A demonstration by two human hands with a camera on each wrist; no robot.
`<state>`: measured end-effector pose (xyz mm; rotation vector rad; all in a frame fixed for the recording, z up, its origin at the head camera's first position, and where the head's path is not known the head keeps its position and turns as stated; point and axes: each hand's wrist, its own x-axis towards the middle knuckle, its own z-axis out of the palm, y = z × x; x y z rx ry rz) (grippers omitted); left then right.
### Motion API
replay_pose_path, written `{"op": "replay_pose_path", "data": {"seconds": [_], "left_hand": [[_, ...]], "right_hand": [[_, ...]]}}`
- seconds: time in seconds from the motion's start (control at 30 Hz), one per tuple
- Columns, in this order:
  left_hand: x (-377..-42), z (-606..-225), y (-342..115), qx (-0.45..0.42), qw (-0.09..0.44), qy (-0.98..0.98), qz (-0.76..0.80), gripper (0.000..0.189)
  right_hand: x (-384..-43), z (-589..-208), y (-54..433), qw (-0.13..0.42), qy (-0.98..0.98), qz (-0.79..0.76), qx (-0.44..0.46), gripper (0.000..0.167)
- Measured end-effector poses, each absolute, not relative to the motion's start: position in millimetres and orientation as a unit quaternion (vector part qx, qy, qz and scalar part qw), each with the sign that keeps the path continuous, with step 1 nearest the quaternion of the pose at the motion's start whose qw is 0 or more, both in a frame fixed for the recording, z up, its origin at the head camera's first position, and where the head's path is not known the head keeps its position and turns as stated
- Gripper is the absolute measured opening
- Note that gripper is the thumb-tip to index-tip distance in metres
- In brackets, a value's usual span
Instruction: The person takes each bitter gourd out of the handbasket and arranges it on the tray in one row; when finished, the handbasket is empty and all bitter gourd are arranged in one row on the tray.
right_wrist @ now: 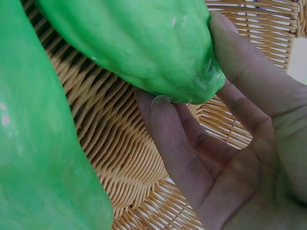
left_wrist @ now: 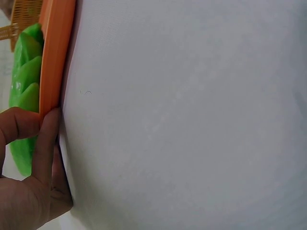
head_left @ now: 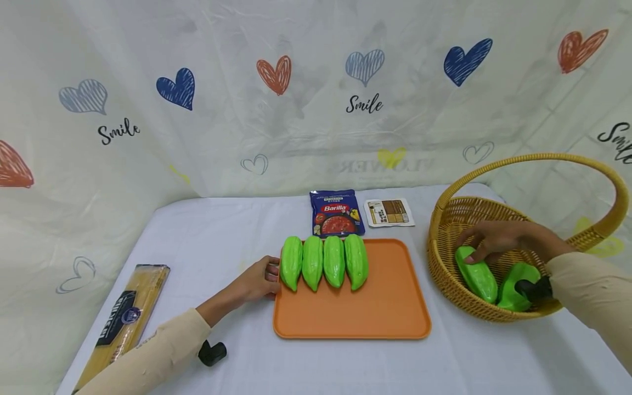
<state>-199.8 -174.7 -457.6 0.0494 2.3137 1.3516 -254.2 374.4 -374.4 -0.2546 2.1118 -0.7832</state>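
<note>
My left hand (head_left: pixel 254 281) pinches the left rim of an orange tray (head_left: pixel 350 315), thumb and fingers on either side of the edge in the left wrist view. A row of several bright green, ridged, pointed vegetables (head_left: pixel 312 263) lies along the tray's upper left. Inside a wicker basket (head_left: pixel 444 285) at the right, my right hand (head_left: pixel 496 238) holds one end of a similar green vegetable (right_wrist: pixel 139 43) between thumb and fingers. A second green vegetable (head_left: pixel 515 285) lies beside it in the basket, partly hidden by the black wrist strap.
Behind the tray lie a blue Barilla sauce pouch (head_left: pixel 337 214) and a small white-and-brown packet (head_left: pixel 389 212). A pack of spaghetti (head_left: pixel 123 323) lies at the left table edge. The basket's tall handle (head_left: pixel 533 157) arches over the right forearm. A printed curtain hangs behind.
</note>
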Motion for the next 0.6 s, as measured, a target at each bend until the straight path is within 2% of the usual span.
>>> {"op": "replay_pose_path", "data": {"seconds": [0.37,0.6], "left_hand": [[-200,-457,-176,0.023,0.228,0.843,0.486,0.071],[-200,-458,-176,0.027,0.227,0.842,0.489,0.071]], "right_hand": [[-251,-375,378,0.388,0.856,-0.317,-0.128,0.063],[-242,-376,377,0.339,0.873,-0.323,-0.135,0.063]]}}
